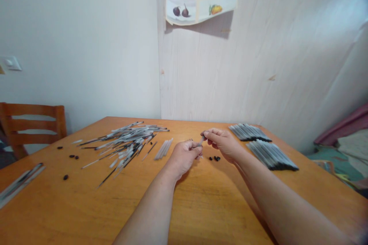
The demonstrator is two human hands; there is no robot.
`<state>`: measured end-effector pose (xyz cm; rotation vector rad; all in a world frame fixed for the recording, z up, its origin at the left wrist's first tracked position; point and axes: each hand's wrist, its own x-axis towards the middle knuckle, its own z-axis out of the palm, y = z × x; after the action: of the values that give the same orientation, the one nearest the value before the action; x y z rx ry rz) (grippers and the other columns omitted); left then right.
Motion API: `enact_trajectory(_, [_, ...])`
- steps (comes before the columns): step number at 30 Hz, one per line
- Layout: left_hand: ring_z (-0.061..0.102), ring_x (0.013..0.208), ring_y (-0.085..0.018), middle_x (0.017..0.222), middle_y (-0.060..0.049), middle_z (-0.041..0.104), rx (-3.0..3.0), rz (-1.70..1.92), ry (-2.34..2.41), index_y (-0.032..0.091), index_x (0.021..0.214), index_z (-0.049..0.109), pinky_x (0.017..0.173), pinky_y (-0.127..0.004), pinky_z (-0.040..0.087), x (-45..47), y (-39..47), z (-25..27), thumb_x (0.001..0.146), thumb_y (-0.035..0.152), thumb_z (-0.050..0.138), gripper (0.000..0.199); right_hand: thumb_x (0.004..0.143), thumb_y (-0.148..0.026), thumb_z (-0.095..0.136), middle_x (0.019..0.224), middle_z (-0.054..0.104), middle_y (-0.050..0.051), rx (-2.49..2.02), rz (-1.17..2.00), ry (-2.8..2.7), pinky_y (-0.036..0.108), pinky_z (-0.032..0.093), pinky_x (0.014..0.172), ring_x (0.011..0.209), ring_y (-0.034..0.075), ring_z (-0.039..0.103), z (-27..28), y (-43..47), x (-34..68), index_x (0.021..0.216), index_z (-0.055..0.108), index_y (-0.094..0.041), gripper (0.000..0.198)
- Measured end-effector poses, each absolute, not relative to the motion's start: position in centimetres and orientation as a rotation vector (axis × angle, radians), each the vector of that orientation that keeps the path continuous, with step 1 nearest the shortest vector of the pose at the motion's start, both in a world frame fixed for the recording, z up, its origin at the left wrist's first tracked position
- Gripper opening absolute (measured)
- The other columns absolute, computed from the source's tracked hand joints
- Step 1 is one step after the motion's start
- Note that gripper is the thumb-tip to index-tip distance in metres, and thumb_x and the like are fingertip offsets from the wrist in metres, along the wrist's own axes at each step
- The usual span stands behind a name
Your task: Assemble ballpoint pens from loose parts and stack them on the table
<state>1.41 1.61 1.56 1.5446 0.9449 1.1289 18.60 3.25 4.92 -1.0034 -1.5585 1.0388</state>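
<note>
Above the middle of the wooden table, my left hand (186,157) is closed around a whitish translucent pen barrel (199,143). The barrel slants up to the right, toward my other hand. There, my right hand (220,141) pinches a small dark pen cap (203,135) at the barrel's upper end; fingers partly hide it, so I cannot tell how far it sits on. Below my right hand lie several small black caps (216,158). Left of my left hand, a few bare pen barrels (163,149) lie side by side.
Left of centre spreads a loose heap of pen parts and refills (126,138). Two neat rows of capped pens (250,132) lie at the right. Stray black caps (66,177) and a bundle of thin sticks (21,183) are at the left, near a chair (34,124).
</note>
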Motion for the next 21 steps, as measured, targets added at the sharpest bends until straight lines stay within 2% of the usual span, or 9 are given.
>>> enact_trajectory(4, [0.055, 0.066, -0.013, 0.073, -0.003, 0.064, 1.575, 1.119, 0.977, 0.015, 0.079, 0.067, 0.065, -0.026, 0.04, 1.46, 1.55, 1.6, 0.079, 0.031, 0.061, 0.017, 0.076, -0.044, 0.067, 0.066, 0.057, -0.001, -1.035, 0.934, -1.568, 0.026, 0.031, 0.058, 0.06, 0.01, 0.043, 4.58, 3.6, 18.5, 0.07, 0.06, -0.017, 0.028])
enact_trajectory(8, [0.054, 0.064, -0.012, 0.07, -0.003, 0.064, 1.59, 1.1, 0.993, 0.015, 0.076, 0.067, 0.066, -0.026, 0.04, 1.45, 1.53, 1.62, 0.08, 0.032, 0.061, 0.019, 0.077, -0.046, 0.067, 0.065, 0.056, -0.002, -1.07, 0.835, -1.576, 0.026, 0.032, 0.06, 0.061, 0.011, 0.044, 4.46, 3.58, 18.23, 0.069, 0.06, -0.017, 0.031])
enact_trajectory(12, [0.055, 0.067, -0.012, 0.076, -0.005, 0.066, 1.517, 1.114, 0.933, 0.013, 0.08, 0.067, 0.067, -0.026, 0.041, 1.38, 1.52, 1.72, 0.08, 0.036, 0.063, 0.023, 0.083, -0.047, 0.06, 0.071, 0.06, 0.001, -0.988, 1.017, -1.587, 0.026, 0.032, 0.057, 0.06, 0.01, 0.045, 4.71, 3.29, 18.29, 0.076, 0.063, -0.017, 0.031])
enact_trajectory(19, [0.06, 0.069, -0.016, 0.084, -0.011, 0.069, 1.394, 0.953, 0.88, 0.012, 0.098, 0.067, 0.068, -0.029, 0.043, 0.89, 1.2, 1.97, 0.082, 0.054, 0.056, 0.047, 0.078, -0.047, 0.067, 0.065, 0.057, -0.001, -0.952, 1.106, -1.482, 0.024, 0.029, 0.053, 0.056, 0.009, 0.041, 4.41, 3.83, 18.76, 0.076, 0.063, -0.018, 0.029])
enact_trajectory(21, [0.061, 0.069, -0.016, 0.084, -0.011, 0.069, 1.37, 0.939, 0.857, 0.011, 0.098, 0.066, 0.068, -0.03, 0.043, 0.81, 1.25, 1.9, 0.082, 0.054, 0.056, 0.047, 0.077, -0.047, 0.068, 0.065, 0.057, -0.001, -0.952, 1.121, -1.454, 0.024, 0.029, 0.052, 0.056, 0.009, 0.041, 4.28, 3.98, 18.77, 0.075, 0.062, -0.018, 0.029])
